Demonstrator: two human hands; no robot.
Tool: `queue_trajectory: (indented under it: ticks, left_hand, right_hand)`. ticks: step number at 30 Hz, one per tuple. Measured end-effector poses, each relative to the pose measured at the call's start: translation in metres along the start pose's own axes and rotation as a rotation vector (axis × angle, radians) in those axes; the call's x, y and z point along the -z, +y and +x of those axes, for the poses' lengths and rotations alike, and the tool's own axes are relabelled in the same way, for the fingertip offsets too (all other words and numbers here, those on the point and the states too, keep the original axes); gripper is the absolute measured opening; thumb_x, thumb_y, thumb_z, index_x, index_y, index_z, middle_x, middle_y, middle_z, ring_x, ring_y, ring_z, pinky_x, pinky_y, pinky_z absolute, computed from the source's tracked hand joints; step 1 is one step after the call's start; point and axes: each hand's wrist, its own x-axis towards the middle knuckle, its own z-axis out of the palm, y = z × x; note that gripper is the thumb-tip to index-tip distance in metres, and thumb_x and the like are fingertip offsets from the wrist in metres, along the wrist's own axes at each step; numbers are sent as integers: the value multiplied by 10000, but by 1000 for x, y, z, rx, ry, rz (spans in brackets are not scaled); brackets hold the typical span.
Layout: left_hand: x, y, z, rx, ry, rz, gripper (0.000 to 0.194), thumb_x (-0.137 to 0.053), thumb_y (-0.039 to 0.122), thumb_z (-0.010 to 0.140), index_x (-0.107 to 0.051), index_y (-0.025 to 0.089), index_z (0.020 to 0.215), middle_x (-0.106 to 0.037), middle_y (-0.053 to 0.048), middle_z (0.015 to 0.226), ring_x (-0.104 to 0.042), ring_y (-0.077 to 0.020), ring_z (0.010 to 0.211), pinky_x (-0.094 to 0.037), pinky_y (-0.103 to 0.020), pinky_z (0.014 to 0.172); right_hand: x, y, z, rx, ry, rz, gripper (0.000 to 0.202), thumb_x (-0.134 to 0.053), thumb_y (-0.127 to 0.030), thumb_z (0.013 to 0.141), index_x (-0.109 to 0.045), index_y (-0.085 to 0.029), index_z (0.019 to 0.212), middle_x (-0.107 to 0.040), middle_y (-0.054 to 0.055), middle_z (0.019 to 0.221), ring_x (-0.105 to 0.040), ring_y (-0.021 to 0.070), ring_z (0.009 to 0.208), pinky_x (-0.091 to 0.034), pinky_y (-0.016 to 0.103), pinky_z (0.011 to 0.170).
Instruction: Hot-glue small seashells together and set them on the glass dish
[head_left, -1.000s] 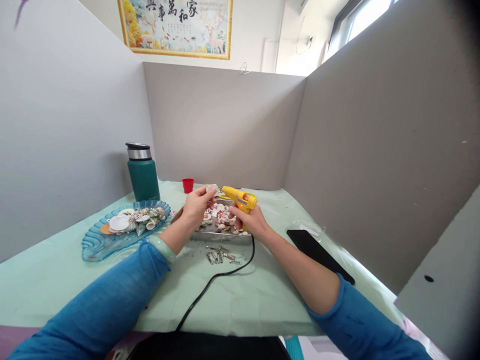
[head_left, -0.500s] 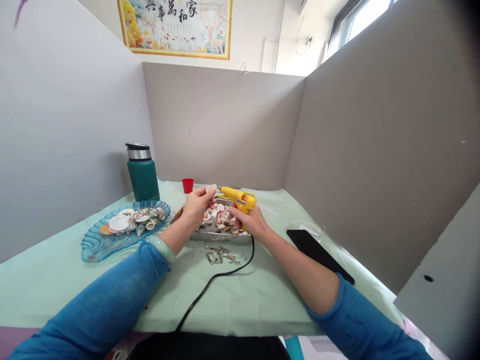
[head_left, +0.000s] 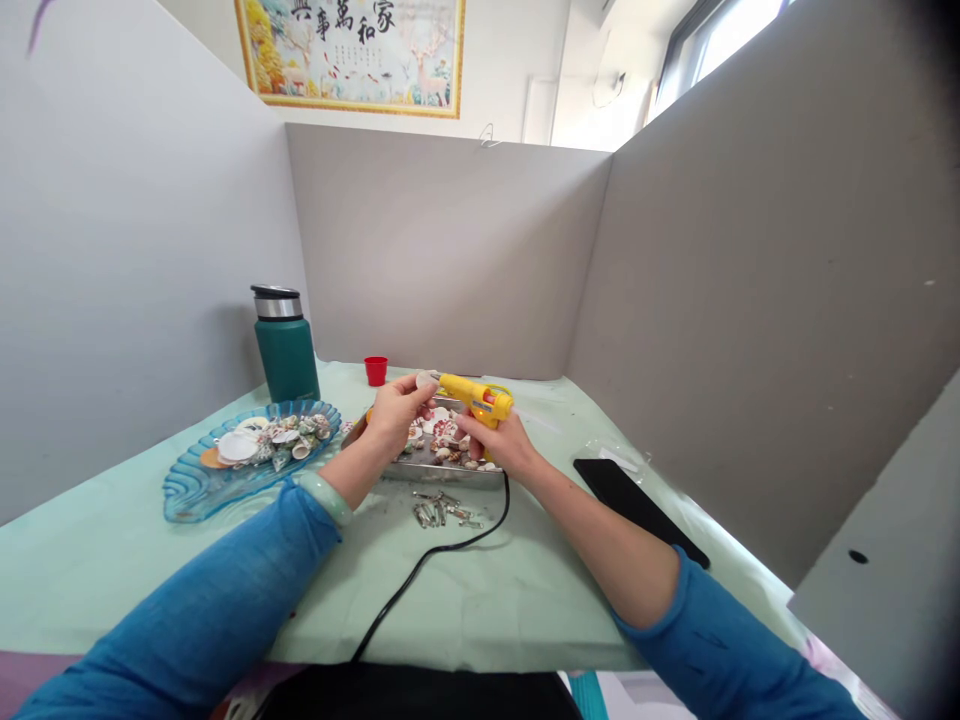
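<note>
My left hand (head_left: 395, 413) pinches a small whitish disc (head_left: 426, 380), perhaps a shell piece, between thumb and fingers. In my right hand (head_left: 504, 438) is a yellow glue gun (head_left: 472, 395), its nozzle pointing left at the disc. Nozzle and disc look to be touching or nearly so. Below both hands a metal tray (head_left: 450, 474) holds many shells (head_left: 444, 430), some reddish and white. In front of the tray lies a small pile of metal clips (head_left: 442, 512). A black cord (head_left: 427, 555) runs from near the gun's handle to the table's front edge.
To the left, a blue glass dish (head_left: 196, 490) bears shells and white discs. Behind it stands a green bottle (head_left: 286, 350). A red cup (head_left: 376, 371) is at the back. On the right lie a black flat object (head_left: 637, 508) and clear plastic (head_left: 611, 452). Grey partitions (head_left: 450, 250) enclose the table.
The disc in my left hand has shifted slightly right and tilted, closer to the nozzle. The glue gun has moved a little left.
</note>
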Motion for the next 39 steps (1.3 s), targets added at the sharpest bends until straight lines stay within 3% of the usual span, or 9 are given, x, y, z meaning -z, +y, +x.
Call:
queue_trajectory:
  ticks: [12,25,39]
  left_hand:
    - [-1,-2,-1,-9,-35,66,250,-766,297,586,-638,122,711,-544,17,563,-478,-75,470,-364,-199,430]
    - [-2,-1,-3,-22,-67,92,308,-772,387,605,-644,126,708,-523,13,581,-474,-81,498,-371,-199,437]
    - [-1,-2,-2,-33,-64,149,257,-736,368,640,-625,136,656,-522,13,505,-449,-78,433,-361,-201,414]
  right_hand:
    - [0,2,0,20,-5,-11,261,-599,-441,792,-593,-187,732,-541,-34,465,-485,90,397,-422,220,459]
    - [0,-1,0,-24,21,-10,274,-620,-455,763,-582,-184,768,-614,-5,584,-517,97,423,-425,228,451]
    - [1,5,1,-5,-2,-36,257,-603,-448,787,-603,-195,742,-548,-23,469,-497,108,415,-434,235,465]
